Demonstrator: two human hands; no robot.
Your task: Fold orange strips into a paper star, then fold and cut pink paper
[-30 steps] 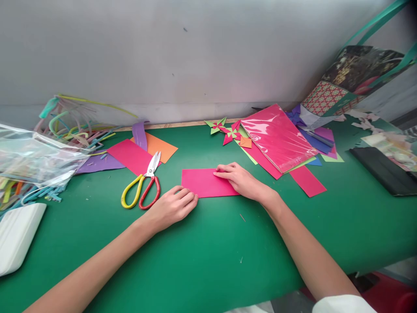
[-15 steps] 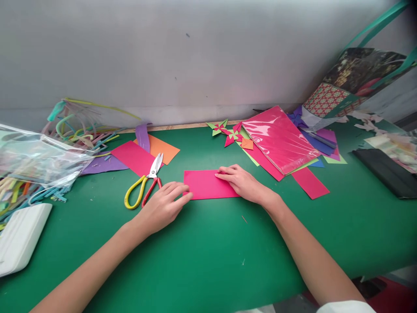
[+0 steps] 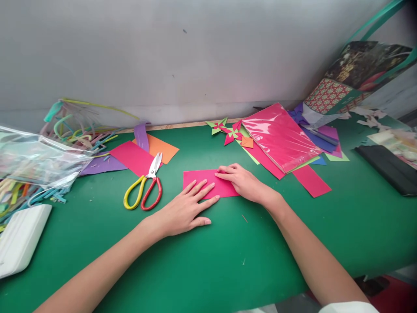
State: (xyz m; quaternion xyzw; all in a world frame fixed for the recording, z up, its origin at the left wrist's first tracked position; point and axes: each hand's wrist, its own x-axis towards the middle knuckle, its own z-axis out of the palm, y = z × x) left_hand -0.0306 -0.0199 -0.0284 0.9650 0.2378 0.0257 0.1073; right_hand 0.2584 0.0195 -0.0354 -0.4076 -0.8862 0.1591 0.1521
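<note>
A pink rectangle of paper [image 3: 195,176] lies flat on the green table, its long side running left to right. Across its lower left part my left hand [image 3: 184,211] rests flat, fingers spread, with the thumb on the table just below the paper. My right hand [image 3: 241,182] grips the paper's right part, fingers bent and drawn together; its thumb is mostly hidden. Left of the paper are scissors [image 3: 151,173] with one yellow and one red handle, blades slightly apart, and no hand touches them.
Pink [image 3: 130,157], orange [image 3: 164,148] and purple paper lie behind the scissors. Plastic-wrapped pink paper [image 3: 280,137] and folded paper stars [image 3: 230,135] are at the back right. A plastic bag [image 3: 39,152], colourful strips and a white case [image 3: 24,239] stand left; a black pouch [image 3: 387,169] lies right.
My left hand has moved right from the paper's left edge and now lies spread across it. The right hand stays where it was on the paper.
</note>
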